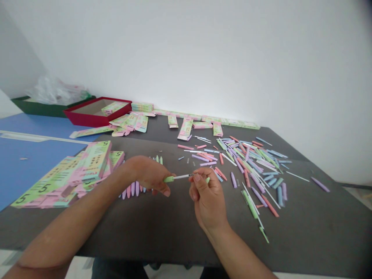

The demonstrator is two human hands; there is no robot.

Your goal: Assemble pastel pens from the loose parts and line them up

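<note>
My left hand (149, 174) and my right hand (207, 201) meet above the dark grey table (162, 236). Between them is a thin white stick (181, 177) with a pale green plastic cap (168, 179) on its left end. My left fingers hold the capped end, and my right fingertips pinch the stick's other end. A small green piece (207, 180) shows just beyond my right fingers. Behind my left hand lies a row of pink and lilac pastel pieces (132, 189), partly hidden.
Loose pastel caps and white sticks (247, 166) cover the table's right side. Stacks of printed green-and-pink cards (69, 182) lie at left, on and beside a blue sheet (31, 166). Further cards, a red box (97, 110) and a green box (43, 107) holding clear plastic stand behind.
</note>
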